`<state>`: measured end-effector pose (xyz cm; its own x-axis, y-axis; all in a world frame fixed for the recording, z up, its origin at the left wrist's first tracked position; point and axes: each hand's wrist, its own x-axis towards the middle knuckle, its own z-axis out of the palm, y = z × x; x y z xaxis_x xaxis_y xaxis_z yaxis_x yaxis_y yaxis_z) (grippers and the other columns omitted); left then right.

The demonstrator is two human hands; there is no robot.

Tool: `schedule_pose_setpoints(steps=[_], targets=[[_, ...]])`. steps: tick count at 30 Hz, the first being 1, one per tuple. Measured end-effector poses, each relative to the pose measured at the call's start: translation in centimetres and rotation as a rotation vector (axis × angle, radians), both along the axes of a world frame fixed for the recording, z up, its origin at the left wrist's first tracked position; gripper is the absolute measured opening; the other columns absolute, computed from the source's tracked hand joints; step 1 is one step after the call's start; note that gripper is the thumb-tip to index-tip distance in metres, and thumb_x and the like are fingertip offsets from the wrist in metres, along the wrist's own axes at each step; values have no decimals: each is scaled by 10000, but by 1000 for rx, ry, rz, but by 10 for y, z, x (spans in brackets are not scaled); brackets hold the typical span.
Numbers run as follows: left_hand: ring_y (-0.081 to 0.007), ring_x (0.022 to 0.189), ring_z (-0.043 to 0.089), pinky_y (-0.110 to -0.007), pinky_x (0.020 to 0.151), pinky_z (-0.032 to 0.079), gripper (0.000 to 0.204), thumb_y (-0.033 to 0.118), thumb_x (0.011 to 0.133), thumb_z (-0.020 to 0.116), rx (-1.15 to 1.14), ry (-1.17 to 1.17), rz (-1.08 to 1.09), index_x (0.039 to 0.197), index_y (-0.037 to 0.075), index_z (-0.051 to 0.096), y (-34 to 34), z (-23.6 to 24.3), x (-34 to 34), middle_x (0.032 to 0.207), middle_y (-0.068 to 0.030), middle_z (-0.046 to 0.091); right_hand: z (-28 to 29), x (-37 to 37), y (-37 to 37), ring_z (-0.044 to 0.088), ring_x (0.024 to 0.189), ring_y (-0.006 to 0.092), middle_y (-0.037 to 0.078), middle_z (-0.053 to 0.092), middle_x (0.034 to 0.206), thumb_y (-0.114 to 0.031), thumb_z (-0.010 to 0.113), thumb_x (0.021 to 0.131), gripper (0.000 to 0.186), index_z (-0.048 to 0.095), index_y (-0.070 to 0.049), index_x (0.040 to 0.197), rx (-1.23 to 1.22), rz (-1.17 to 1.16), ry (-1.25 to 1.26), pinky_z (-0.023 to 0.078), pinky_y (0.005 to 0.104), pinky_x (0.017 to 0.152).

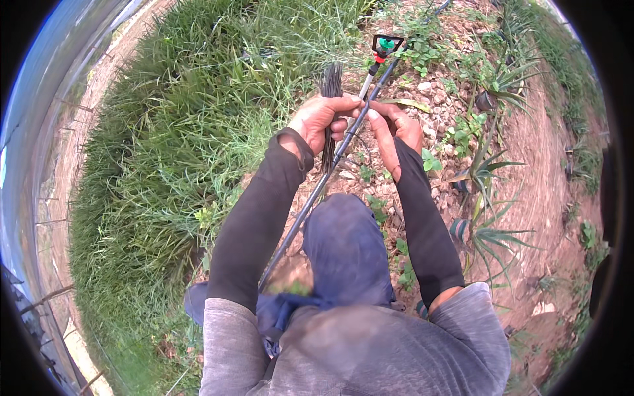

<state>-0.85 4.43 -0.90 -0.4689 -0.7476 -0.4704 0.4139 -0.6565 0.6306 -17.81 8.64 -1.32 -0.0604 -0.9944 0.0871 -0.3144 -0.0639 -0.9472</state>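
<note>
In my left hand [320, 121] is a bundle of thin dark wire-like strands [330, 82], its fingers closed round it. That thumb or forefinger reaches to the pale stake [365, 86] of a small sprinkler [387, 44] with a black frame, green centre and red collar. My right hand [393, 125] is pinched at the stake's lower part beside a dark hose [304, 213], which runs diagonally below both hands; exactly what its fingertips grip is hidden. A thin black tube [362, 148] loops below the hose.
My bent knee [343, 244] is under my arms. Tall grass [152, 152] fills the left. Pale stones [439, 92] and small weeds line the hose. Spiky plants [489, 234], some in dark or striped pots, form a row along a dirt path [548, 185] at the right.
</note>
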Motion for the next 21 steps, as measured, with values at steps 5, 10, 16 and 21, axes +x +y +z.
schedule_pose_setpoints(steps=[5,10,16,21], targets=[[-32,474,390,-189,409,277,153,134,870,645,45,35,86,975,25,625,5,-7,-6,785,-16,610,-4,9,8,610,836,113,83,654,987,-143,646,870,289,641,-22,1132,-32,28,-112,496,252,741],[-35,480,402,-190,410,276,162,145,845,681,-23,19,82,956,37,633,5,-19,-8,760,-1,604,4,15,8,620,819,109,66,672,932,-87,660,858,272,642,-3,1115,40,4,-82,505,250,737],[-36,479,400,-195,418,265,150,180,830,698,-110,-87,138,921,72,647,12,-13,-11,743,16,600,3,13,5,642,753,115,77,679,863,-68,630,875,223,641,15,1082,95,-30,-245,532,238,674],[-57,418,407,-223,376,290,168,183,807,703,-107,-143,185,868,42,634,19,-18,-12,602,8,543,-4,12,-2,648,757,129,110,683,890,-52,597,886,218,625,54,1075,114,-2,-337,539,240,674]])
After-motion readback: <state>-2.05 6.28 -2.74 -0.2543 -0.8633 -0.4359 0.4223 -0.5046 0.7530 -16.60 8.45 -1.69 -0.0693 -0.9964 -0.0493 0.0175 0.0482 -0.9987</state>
